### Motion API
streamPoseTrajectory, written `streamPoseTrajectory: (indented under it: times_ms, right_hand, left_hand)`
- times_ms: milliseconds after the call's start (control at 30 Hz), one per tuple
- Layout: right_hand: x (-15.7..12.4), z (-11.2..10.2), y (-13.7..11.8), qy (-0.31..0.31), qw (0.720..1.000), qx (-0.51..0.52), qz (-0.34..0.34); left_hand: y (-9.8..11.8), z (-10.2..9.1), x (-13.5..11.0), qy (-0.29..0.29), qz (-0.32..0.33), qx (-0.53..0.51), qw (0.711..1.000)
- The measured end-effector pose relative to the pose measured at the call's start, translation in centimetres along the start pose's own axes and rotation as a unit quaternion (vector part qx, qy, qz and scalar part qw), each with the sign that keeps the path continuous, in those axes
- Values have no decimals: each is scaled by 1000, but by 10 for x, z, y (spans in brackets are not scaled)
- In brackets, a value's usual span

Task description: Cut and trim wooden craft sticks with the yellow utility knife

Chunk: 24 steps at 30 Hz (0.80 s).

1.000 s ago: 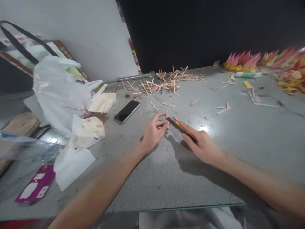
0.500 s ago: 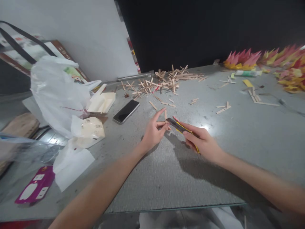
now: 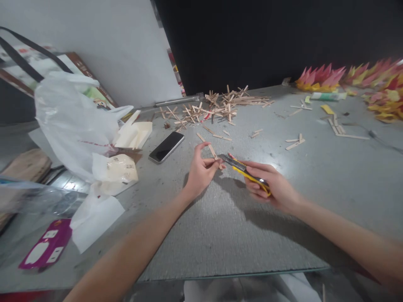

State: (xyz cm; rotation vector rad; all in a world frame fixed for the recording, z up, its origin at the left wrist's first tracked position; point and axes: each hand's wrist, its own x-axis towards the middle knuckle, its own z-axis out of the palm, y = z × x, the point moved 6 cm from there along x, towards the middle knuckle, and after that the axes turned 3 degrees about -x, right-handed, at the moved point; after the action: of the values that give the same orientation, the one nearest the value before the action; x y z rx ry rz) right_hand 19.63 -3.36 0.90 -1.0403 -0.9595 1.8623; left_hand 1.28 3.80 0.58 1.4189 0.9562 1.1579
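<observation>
Between its thumb and fingers, my left hand (image 3: 202, 170) pinches a short wooden craft stick (image 3: 212, 152), which leans up to the left. My right hand (image 3: 273, 184) is wrapped round a yellow and black utility knife (image 3: 241, 167). The knife's dark blade points left and its tip is close to the stick, beside my left fingertips; whether blade and wood touch I cannot tell. Both hands are just above the grey table (image 3: 195, 235). Beyond them lie a loose craft stick (image 3: 200, 137) and several more pieces.
A heap of craft sticks (image 3: 220, 107) spreads along the back. To the left are a phone (image 3: 166, 147), a white plastic bag (image 3: 75, 113), opened food boxes (image 3: 121, 170) and a purple card (image 3: 47, 245). Pink and yellow paper petals (image 3: 321, 79) stand at back right, near a tube (image 3: 327, 96).
The craft stick in my left hand has tilted from upright to leaning left. My right hand has shifted slightly right and the knife has turned, showing more of its yellow side.
</observation>
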Motion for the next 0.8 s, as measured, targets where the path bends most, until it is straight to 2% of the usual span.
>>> streamPoseTrajectory:
  times_ms: [200, 433, 667, 800]
  right_hand:
    - [0, 3, 3, 19, 990, -131, -56]
    - [0, 3, 5, 30, 981, -174, -87]
    - [-2, -6, -3, 121, 958, -229, -125]
    - [-3, -10, -3, 121, 943, -272, -152]
  left_hand:
    - [4, 2, -2, -4, 11, 12, 1000]
    - [3, 3, -3, -8, 14, 19, 1000]
    - [0, 2, -3, 1, 7, 20, 1000]
    - [6, 4, -4, -3, 0, 29, 1000]
